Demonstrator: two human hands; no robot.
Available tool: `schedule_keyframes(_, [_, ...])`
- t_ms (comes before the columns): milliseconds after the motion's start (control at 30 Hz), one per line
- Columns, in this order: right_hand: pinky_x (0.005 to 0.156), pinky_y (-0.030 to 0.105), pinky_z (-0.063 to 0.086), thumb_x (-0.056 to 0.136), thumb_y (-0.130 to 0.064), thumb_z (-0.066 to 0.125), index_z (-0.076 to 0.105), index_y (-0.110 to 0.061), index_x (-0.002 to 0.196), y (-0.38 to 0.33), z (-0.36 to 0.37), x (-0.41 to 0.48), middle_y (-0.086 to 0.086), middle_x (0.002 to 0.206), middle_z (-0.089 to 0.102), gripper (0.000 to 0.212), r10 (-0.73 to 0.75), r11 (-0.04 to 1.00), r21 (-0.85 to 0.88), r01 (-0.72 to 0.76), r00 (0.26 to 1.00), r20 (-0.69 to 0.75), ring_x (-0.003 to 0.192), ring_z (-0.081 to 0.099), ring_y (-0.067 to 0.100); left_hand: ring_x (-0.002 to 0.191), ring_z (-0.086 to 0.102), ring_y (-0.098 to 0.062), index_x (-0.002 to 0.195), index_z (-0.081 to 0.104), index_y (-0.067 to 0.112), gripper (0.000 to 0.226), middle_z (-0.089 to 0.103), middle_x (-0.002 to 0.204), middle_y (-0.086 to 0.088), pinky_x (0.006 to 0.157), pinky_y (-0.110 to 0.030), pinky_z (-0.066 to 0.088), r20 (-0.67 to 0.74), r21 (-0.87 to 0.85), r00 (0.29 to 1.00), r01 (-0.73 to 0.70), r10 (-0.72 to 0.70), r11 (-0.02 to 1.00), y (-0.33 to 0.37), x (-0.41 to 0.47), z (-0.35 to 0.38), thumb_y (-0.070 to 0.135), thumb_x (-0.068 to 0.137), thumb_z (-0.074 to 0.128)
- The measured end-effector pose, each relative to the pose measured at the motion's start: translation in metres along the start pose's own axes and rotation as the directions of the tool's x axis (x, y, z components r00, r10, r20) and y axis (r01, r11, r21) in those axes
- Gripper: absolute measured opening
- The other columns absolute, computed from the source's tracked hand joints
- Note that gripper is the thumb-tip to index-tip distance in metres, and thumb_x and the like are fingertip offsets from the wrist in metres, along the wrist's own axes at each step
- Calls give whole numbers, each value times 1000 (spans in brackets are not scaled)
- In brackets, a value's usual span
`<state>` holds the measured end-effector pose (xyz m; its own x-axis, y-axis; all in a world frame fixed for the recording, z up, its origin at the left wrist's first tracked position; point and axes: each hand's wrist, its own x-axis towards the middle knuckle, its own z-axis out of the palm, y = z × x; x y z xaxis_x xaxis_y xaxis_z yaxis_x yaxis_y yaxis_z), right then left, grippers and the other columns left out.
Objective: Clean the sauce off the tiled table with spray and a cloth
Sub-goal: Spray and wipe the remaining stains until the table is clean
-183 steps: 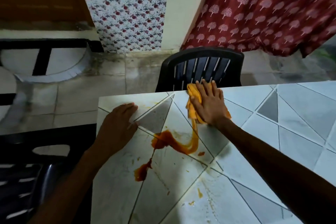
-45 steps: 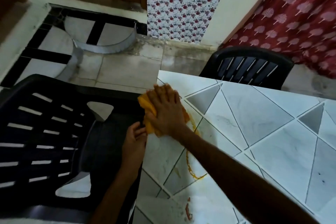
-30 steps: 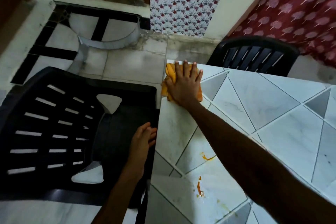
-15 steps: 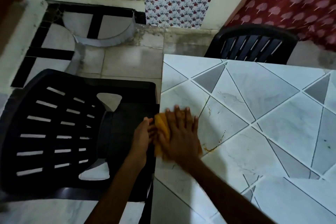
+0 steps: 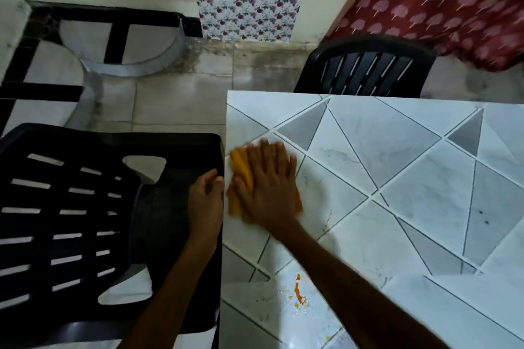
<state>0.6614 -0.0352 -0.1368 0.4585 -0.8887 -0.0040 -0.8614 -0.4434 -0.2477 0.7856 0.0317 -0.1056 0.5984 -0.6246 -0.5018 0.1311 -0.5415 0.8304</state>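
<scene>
While the right hand (image 5: 266, 184) presses flat on the orange cloth (image 5: 241, 170), fingers straight and slightly spread, the cloth sits at the left edge of the bench (image 5: 382, 133), bunched under the palm with 1 fold showing past the fingertips. The left hand (image 5: 205, 201) is off the bench, just beside that edge and over the seat of the black chair (image 5: 85, 221). Its fingers are together and roughly straight, holding nothing; can't tell whether it touches the edge. It looks like a catch position for whatever gets pushed off. Change vs 6.1 s ago: the big sauce pool mid-bench is gone. Vs 0.5 s ago the cloth has moved a little farther from the person along the same edge, and the thin orange line on the grout to its right has faded to a faint smear (image 5: 327, 219). So the bulk of the job looks done and this is edge cleanup. What's left is 1 short sauce streak (image 5: 297, 290) with a few specks around it, well nearer the person than the cloth and untouched by this stroke. The next pass probably needs to come back toward the body to get it. Risk: the cloth looks loaded, so it may re-smear rather than lift.
</scene>
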Motion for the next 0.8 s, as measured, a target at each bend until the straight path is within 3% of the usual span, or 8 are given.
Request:
schedule_keyframes(100, [124,60,7,97,-68,38,15,-33,162,30,-8,-72,-1,172,5,77,-9,999,-50,13,997,74,158,-4,30,122,50,-21,133,56,13,39,48,137,-11,108,-29,36,51,321,956,-290,289,902,18,11,19,17,95,59])
schedule_keyframes(167, [123,61,8,96,-70,38,17,-36,161,46,-12,-77,-3,171,7,77,-32,997,-64,38,996,87,158,-2,29,138,36,-27,143,47,10,49,38,150,-12,115,-33,28,217,515,890,-453,401,728,20,15,28,15,96,57])
schedule_keyframes(267, [123,62,9,95,-70,39,22,-33,161,62,-15,-35,0,171,12,78,0,997,-79,3,999,45,158,2,33,144,30,-33,148,40,9,54,33,156,-14,119,-37,18,372,631,809,-580,454,515,8,23,31,11,96,52])
schedule_keyframes(533, [124,62,1,96,-73,22,11,-26,163,81,-23,139,8,171,8,83,237,971,-41,-236,971,28,156,-2,39,131,47,-37,140,53,11,68,46,148,-15,108,-48,41,370,603,768,-627,523,493,3,36,16,-11,76,57])
schedule_keyframes(600, [124,60,6,98,-69,27,16,-24,162,74,-20,122,9,170,13,80,163,986,-26,-163,987,-4,156,4,40,132,46,-37,141,53,11,70,45,149,-15,107,-45,41,355,605,776,-616,521,505,1,32,15,-13,75,55])
schedule_keyframes(667, [124,58,9,99,-65,31,17,-25,163,68,-14,81,8,170,13,77,-24,999,-38,24,1000,-2,156,5,38,136,42,-37,143,49,10,67,41,151,-16,110,-46,39,368,591,766,-630,527,504,-5,30,13,-9,79,49])
schedule_keyframes(800, [126,54,9,100,-57,40,22,-25,162,79,-10,-26,5,170,15,71,-274,962,2,275,960,54,158,3,33,134,45,-37,141,51,8,60,44,149,-18,109,-47,40,372,594,766,-630,523,500,-2,29,15,3,82,45])
